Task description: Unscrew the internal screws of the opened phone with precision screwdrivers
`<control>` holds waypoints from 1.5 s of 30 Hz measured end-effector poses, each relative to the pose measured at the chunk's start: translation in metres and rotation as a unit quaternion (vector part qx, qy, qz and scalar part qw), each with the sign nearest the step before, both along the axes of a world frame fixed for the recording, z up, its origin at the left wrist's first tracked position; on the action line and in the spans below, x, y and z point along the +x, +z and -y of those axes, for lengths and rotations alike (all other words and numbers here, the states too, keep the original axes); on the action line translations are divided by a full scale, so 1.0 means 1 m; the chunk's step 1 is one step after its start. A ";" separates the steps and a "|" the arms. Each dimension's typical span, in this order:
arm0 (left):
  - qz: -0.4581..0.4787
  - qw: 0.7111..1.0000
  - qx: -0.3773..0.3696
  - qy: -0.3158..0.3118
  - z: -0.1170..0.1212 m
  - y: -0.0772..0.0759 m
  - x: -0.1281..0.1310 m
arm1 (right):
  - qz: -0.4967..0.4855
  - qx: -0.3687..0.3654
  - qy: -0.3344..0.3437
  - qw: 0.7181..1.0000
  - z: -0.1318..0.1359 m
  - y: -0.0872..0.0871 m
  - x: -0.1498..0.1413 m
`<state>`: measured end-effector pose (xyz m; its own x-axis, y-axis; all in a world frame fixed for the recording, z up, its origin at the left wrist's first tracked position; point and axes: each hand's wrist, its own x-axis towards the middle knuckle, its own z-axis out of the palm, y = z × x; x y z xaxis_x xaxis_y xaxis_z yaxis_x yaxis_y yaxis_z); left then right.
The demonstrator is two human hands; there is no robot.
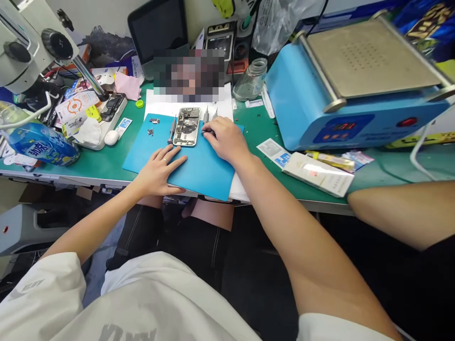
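Note:
An opened smartphone (186, 126) lies on a blue mat (202, 173), its inner parts showing. My left hand (161, 170) rests flat on the mat's front edge with its fingers spread, just below a screwdriver (172, 130) on the phone's left side. To the right of the phone, my right hand (225, 139) has thumb and fingers closed on the dark end of another screwdriver (206, 116). One more screwdriver (215, 113) lies partly hidden behind that hand. Small loose parts (150, 132) and a small metal piece (154, 121) sit on the mat's left side.
A blue heating plate machine (302, 99) stands at right, with a white box (318, 174) before it. A glass jar (251, 79) is behind the mat. At left are a microscope stand (87, 76), a blue bottle (46, 142) and clutter. Another person's limb (401, 208) shows at right.

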<state>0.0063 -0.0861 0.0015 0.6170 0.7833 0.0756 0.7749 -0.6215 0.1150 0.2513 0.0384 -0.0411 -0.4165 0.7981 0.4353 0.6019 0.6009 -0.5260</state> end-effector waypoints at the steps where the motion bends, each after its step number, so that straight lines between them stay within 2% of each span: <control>1: -0.006 1.000 0.001 0.001 0.000 0.000 0.000 | 0.003 0.000 0.004 1.000 0.000 0.001 0.001; 20: -0.050 0.998 0.027 0.017 0.005 0.001 0.000 | 0.041 0.065 -0.004 0.997 0.005 0.006 -0.007; 31: -0.025 0.999 -0.014 0.029 0.007 -0.005 -0.001 | 0.051 0.064 -0.006 0.997 0.009 0.008 -0.005; 37: -0.035 0.999 -0.006 0.016 0.008 -0.006 -0.002 | 0.054 0.083 -0.015 0.995 0.011 0.012 -0.003; 41: -0.047 0.999 0.010 0.005 0.006 -0.005 -0.003 | 0.049 0.100 0.017 0.994 0.011 0.015 -0.001; 45: -0.082 0.995 0.044 -0.036 0.001 -0.001 -0.002 | 0.044 0.092 0.036 0.994 0.016 0.017 0.001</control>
